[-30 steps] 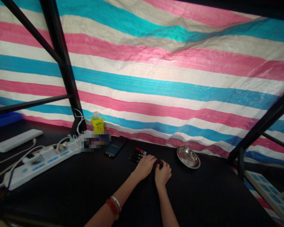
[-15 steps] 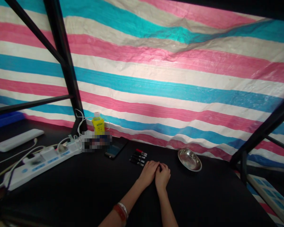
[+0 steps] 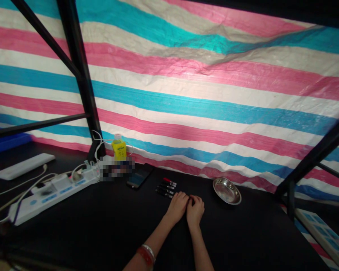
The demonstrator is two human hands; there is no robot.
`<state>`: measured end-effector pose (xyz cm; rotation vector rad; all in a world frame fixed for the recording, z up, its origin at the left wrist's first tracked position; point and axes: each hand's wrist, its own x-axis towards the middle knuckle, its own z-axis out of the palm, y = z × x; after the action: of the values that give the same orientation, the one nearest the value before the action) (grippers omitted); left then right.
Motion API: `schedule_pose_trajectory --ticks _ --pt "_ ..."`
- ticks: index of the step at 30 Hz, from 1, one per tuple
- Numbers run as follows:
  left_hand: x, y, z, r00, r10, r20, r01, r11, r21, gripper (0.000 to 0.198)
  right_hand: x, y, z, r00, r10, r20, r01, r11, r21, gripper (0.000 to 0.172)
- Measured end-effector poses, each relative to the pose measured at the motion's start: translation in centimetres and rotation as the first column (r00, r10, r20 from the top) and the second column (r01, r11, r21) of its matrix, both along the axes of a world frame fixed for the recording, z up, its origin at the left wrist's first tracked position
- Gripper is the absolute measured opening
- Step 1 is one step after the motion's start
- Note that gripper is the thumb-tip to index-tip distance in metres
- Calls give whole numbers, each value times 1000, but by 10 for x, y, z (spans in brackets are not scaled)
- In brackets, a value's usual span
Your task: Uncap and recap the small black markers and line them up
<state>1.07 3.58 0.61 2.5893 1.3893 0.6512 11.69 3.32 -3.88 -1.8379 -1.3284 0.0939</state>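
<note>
My left hand [image 3: 178, 205] rests palm down on the black table, its fingers loosely laid forward and slightly bent. Right beside it, my right hand [image 3: 195, 210] lies on the same surface with softly curved fingers and the thumb side turned toward the left hand. Nothing shows in either hand. Just beyond my left fingertips, several marker pens [image 3: 166, 187] lie in a row, black ones with a red one [image 3: 168, 180] at the far end. A shallow round metal dish [image 3: 226, 191] sits to the right of my right hand.
A dark phone or tablet [image 3: 140, 176] lies left of the pens. Behind it stands a bottle of yellow liquid [image 3: 119, 148]. A white power strip [image 3: 56, 195] with plugs and cables runs along the left. Black frame posts [image 3: 80, 75] and a striped sheet [image 3: 186, 90] bound the table.
The view has shifted slightly, so things on the left appear a little further right. My hands have parted very slightly at the fingertips; they stay in the same place on the table.
</note>
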Motion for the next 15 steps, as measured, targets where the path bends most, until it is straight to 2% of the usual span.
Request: schedule_pose_trajectory --ticks 9,15 --pt "2 2 -4 997 49 55 -48 999 -8 19 0 -1 1 1000 -5 22 6 1000 -18 30" --pt "1 3 -5 999 26 38 -26 1000 -4 23 -2 -2 5 1000 -16 20 18 997 -70 31"
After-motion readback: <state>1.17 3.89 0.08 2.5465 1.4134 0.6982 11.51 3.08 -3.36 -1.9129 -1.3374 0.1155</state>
